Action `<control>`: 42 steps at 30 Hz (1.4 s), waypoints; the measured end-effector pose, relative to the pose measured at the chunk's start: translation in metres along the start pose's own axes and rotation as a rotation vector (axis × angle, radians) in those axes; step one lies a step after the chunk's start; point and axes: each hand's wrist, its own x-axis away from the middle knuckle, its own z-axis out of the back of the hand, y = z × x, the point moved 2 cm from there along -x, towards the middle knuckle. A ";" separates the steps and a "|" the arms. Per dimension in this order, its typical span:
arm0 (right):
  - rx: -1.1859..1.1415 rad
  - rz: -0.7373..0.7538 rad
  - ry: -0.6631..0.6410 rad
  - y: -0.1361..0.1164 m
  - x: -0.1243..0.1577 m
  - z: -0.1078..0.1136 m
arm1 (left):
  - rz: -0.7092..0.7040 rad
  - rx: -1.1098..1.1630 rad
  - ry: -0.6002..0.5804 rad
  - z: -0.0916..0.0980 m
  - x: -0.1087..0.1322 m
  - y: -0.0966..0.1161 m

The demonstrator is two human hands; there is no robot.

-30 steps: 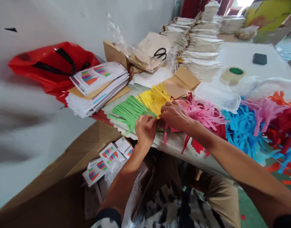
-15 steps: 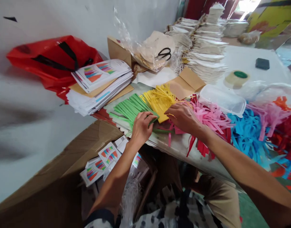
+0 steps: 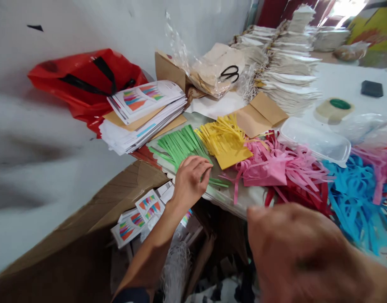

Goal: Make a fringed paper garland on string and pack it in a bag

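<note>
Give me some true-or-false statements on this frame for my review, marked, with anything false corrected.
1. The yellow fringe lies between the green fringe and the pink fringe. True.
2. The right hand rests on the yellow fringe. False: it is apart from it, blurred and close to the camera.
3. The left hand is at the green fringe. True.
4. The scissors lie inside the red bag. False: their black handles show against tan paper.
5. The tape roll has a green core. True.
</note>
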 end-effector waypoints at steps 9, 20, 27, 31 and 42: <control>1.177 -0.189 -0.010 0.130 -0.054 0.009 | 0.182 0.120 -0.026 -0.014 0.007 0.009; 0.788 -0.154 0.170 0.146 -0.056 0.036 | 0.182 0.087 -0.019 -0.024 -0.009 0.008; 0.666 -0.123 0.267 0.141 -0.056 0.041 | 0.167 0.127 -0.031 -0.035 -0.023 0.006; 0.618 -0.117 0.369 0.138 -0.055 0.040 | 0.168 0.158 0.024 -0.034 -0.026 0.004; 0.468 0.042 0.360 0.140 -0.054 0.042 | 0.087 0.501 0.005 -0.035 -0.046 -0.024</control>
